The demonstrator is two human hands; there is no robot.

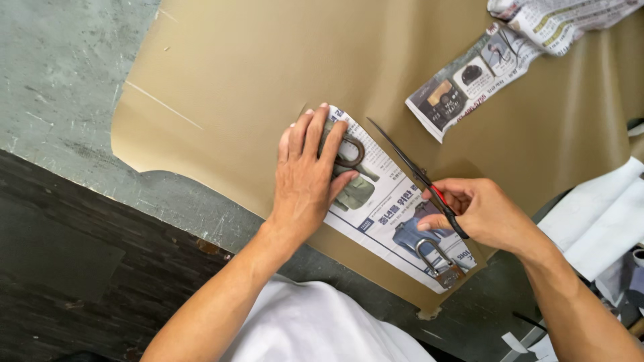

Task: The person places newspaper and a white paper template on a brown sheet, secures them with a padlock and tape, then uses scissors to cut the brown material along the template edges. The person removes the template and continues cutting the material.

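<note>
My left hand lies flat on a printed newspaper pattern piece laid on a large tan sheet of material. Its fingers rest beside a dark metal ring-shaped weight at the paper's upper end. My right hand grips black scissors with a red inner handle. The blades point up-left along the paper's right edge. A padlock sits on the paper's lower end, just below my right hand.
Another newspaper strip lies on the tan sheet at upper right, with crumpled newspaper beyond it. White folded sheets sit at the right edge. The grey worn tabletop shows at left, dark floor below it.
</note>
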